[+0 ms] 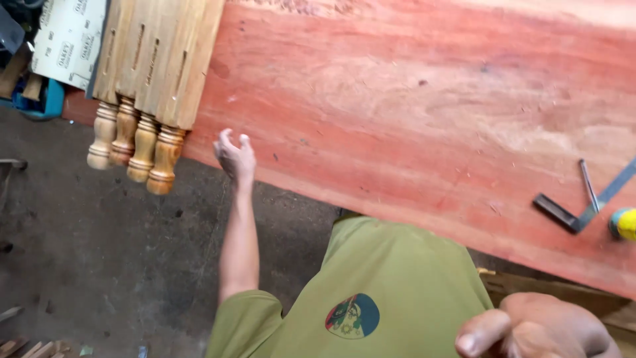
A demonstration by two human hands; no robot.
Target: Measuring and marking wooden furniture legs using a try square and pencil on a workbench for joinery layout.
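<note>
Head view looks down on a wide reddish wooden slab (424,119) that fills the upper right of the frame and runs off its edges, above a dark concrete floor (99,265). At the slab's near edge, toward its left end, the left hand (235,158) reaches out on a straight bare arm, fingers loosely spread and slightly curled, holding nothing — it is at or just short of the edge, and whether it touches the wood cannot be told. The right hand (530,328) sits low in the bottom right corner, close to the camera and blurred; its fingers look curled in, but whether it grips anything cannot be told. Between the arms is the person's olive-green shirt (377,298) with a round coloured print.

Over the slab's left end lie four turned wooden legs (149,79), side by side, their slotted square sections on the slab and their rounded ends hanging past the near edge. Just left of them sits a sheet of sandpaper (66,40). Near the right end rests a metal try square (583,202), with a yellow tape measure (624,224) beside it at the frame's edge.

As for progress, the slab's face looks bare and unmarked — no cut, line or joint shows, and the measuring tools lie untouched, well apart from both hands.
</note>
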